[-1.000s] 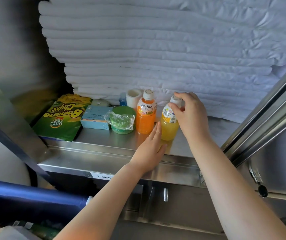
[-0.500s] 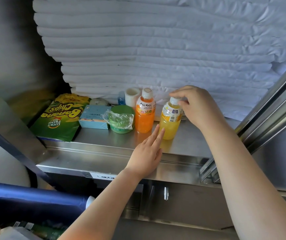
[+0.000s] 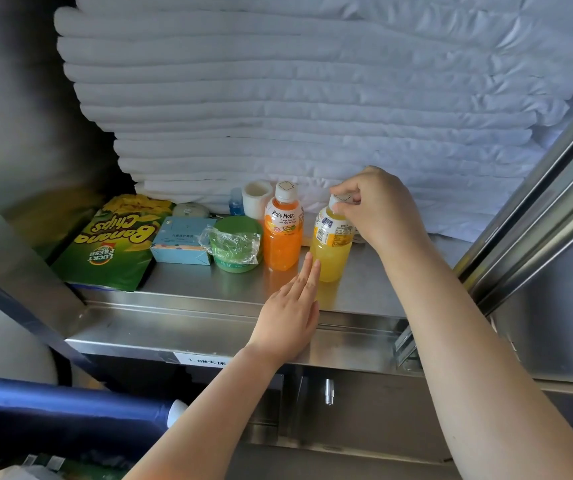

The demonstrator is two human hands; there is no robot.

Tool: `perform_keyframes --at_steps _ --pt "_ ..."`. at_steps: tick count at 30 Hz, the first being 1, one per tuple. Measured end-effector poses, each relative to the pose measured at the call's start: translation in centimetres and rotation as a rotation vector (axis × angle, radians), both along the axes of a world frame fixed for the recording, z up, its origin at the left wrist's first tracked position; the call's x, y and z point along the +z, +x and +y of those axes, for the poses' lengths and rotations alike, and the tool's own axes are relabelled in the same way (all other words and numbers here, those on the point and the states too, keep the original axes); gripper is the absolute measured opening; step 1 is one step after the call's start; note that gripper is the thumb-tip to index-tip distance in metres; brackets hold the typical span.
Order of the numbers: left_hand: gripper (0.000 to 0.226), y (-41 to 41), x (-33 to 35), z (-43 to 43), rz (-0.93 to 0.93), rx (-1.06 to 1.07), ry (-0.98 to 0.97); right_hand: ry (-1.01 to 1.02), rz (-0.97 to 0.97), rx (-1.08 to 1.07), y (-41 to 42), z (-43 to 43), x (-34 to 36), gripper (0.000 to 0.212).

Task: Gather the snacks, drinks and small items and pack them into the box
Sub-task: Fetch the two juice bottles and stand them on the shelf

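On a steel shelf (image 3: 208,317) stand two drinks: an orange Mogu Mogu bottle (image 3: 283,233) and a yellow bottle (image 3: 330,244) to its right. My right hand (image 3: 378,209) pinches the yellow bottle's white cap from above. My left hand (image 3: 292,313) lies flat with straight fingers, its fingertips against the yellow bottle's base. Left of the bottles sit a green tub in clear wrap (image 3: 234,245), a light blue box (image 3: 181,242) and a green Banana Chips bag (image 3: 111,247). Behind them are a white roll (image 3: 256,199), a small blue bottle (image 3: 236,202) and a pale round item (image 3: 190,211).
A tall stack of folded white linen (image 3: 295,98) fills the back of the shelf. A steel sliding door frame (image 3: 537,209) slants along the right. A dark blue roll (image 3: 63,407) lies at the lower left. No box is in view.
My right hand has shifted from the yellow bottle's side to its cap. The left hand's fingertips have come up against the bottle's base. The view has tilted slightly.
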State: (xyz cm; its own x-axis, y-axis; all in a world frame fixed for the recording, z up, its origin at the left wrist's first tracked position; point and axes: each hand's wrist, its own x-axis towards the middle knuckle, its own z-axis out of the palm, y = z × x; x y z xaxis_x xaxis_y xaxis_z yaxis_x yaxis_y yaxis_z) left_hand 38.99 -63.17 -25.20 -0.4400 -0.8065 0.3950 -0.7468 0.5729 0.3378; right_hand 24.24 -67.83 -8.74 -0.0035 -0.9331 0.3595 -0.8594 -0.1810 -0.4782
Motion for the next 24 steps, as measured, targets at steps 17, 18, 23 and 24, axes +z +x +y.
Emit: perform_keyframes --at_steps 17,18,23,24 --pt "0.057 -0.22 -0.13 0.03 -0.060 0.022 -0.028 0.082 0.097 0.025 -0.92 -0.07 0.68 0.034" --pt "0.057 -0.21 -0.14 0.04 -0.062 0.022 -0.027 0.083 0.085 0.020 -0.91 -0.05 0.71 0.033" --pt "0.057 -0.25 -0.05 0.17 -0.052 0.038 -0.035 0.093 0.032 0.004 -0.37 -0.22 0.96 0.032" --pt "0.057 -0.28 -0.02 0.22 -0.050 0.040 -0.041 0.095 0.024 0.002 -0.26 -0.32 1.01 0.032"
